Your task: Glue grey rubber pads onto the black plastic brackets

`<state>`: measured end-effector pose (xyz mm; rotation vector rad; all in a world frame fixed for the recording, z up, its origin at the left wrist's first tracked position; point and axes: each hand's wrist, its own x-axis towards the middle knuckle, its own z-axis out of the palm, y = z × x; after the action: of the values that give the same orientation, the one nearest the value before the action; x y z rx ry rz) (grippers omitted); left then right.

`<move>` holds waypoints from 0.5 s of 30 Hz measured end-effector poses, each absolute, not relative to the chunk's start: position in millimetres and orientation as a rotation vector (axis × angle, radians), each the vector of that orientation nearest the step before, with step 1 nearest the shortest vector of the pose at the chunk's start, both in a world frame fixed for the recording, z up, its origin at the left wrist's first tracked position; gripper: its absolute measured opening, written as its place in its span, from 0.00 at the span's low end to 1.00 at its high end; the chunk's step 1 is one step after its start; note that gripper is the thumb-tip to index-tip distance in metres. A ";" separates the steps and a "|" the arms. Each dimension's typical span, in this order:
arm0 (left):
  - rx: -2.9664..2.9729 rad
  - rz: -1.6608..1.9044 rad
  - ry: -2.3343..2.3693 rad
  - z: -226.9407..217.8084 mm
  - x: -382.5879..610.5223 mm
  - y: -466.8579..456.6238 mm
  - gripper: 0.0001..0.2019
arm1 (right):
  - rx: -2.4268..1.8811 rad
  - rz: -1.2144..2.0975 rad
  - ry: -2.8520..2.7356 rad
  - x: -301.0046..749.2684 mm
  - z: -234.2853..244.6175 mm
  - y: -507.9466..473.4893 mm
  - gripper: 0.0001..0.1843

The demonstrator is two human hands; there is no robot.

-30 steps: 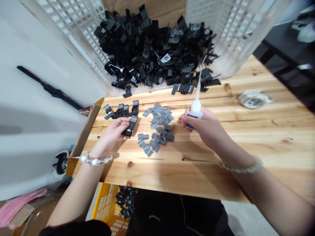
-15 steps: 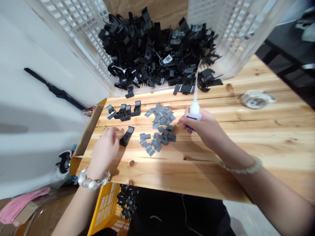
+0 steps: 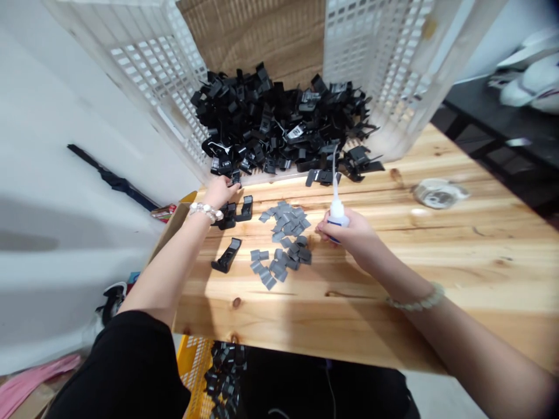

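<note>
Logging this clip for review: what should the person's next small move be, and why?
Probably the left hand should lift one black clip from the heap onto the wooden table. That hand is at the heap's front edge, other clips already lie near the grey pads, and the right hand is occupied with a white nozzle bottle.

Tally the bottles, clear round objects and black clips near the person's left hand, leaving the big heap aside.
squeeze bottle, in the right hand: 1
clear round object: 1
black clips near the left hand: at least 3, as the hand may hide more
Total: at least 5
</note>
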<state>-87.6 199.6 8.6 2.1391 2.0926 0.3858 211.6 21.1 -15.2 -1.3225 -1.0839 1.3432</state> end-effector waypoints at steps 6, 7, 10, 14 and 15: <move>2.214 0.342 2.150 -5.6 -80.4 211.3 0.14 | -1.384 1.272 -1.183 216.5 -24.6 27.7 0.12; 2.218 0.334 2.144 -6.1 -80.0 210.6 0.13 | -1.400 1.251 -1.201 216.7 -26.4 28.9 0.12; 2.225 0.361 2.135 -4.9 -77.7 208.9 0.19 | -1.451 1.155 -1.270 214.6 -33.1 32.9 0.09; 2.203 0.434 2.148 -2.6 -69.9 212.2 0.24 | -1.523 0.985 -1.395 206.4 -40.6 38.1 0.09; 2.185 0.444 2.154 -2.8 -67.6 213.8 0.23 | -1.542 0.949 -1.435 204.2 -41.5 39.1 0.08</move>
<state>-67.6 213.8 -2.8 2.1853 2.1543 0.4444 204.2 39.1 -41.5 -1.5415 -1.4352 0.9491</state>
